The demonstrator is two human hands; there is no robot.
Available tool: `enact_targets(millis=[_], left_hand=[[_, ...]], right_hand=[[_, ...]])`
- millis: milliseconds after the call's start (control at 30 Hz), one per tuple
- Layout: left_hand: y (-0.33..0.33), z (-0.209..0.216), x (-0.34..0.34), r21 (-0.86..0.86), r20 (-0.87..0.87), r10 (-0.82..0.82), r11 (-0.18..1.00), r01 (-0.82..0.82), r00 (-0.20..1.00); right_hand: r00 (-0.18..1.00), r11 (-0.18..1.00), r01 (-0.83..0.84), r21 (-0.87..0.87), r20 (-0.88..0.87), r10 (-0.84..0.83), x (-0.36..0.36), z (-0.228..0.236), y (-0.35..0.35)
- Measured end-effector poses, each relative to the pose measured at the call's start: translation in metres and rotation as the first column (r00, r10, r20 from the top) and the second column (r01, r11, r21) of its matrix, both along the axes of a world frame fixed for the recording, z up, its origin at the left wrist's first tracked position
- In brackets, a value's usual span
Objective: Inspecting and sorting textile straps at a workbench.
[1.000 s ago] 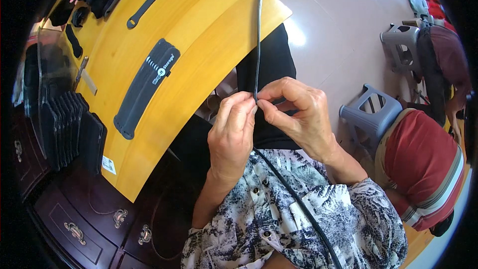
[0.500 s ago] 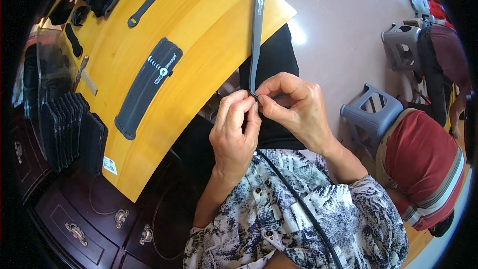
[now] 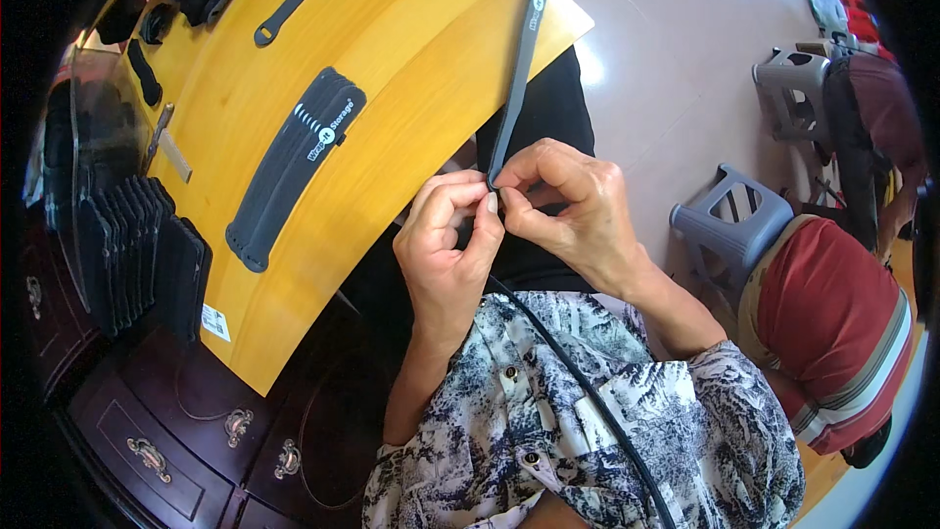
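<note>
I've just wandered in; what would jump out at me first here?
Probably the bright yellow tabletop, curving from the top of the view toward the lower left, with a stack of black straps on it. Then, mid-view, the left hand and right hand pinch a long dark strap. At far right, a red striped cloth stands out beside a grey-blue stool.

Dark-grey strap [image 3: 521,69], black-and-white mottled shirt [image 3: 558,421]

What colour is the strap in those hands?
The strap is dark grey, shown in the head view.
</note>
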State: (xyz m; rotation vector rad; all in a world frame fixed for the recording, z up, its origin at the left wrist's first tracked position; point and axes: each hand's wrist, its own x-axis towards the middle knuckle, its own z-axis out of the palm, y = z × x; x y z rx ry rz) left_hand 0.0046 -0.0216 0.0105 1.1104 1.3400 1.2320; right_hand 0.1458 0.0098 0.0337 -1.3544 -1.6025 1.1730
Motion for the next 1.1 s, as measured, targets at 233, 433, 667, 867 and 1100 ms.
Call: enact_targets(millis=[233,433,667,867,1100], left_hand=[[0.003,0.005,-0.002,-0.109,0.251,0.047,0.994,-0.02,0.967],[0.005,0.011,-0.006,-0.161,0.308,0.024,0.987,0.028,0.951],[0.002,0.002,-0.002,0.07,-0.18,0.025,0.997,-0.012,0.983],[0.0,0.003,0.001,0.03,-0.072,0.055,0.998,-0.053,0.996],[0.001,0.011,-0.003,-0.125,0.321,0.069,0.992,-0.03,0.945]], right_hand=[[1.0,0.996,-0.001,-0.084,-0.001,0.0,-0.003,0.007,0.002],[0.998,0.996,-0.061,-0.061,-0.009,0.061,0.0,0.008,0.005],[0.999,1.0,-0.025,-0.017,0.032,0.025,-0.005,0.002,0.003],[0.999,0.988,0.033,-0.151,-0.029,-0.038,-0.006,0.002,0.004],[0.993,0.97,-0.08,-0.228,-0.105,0.057,0.004,0.014,0.01]])
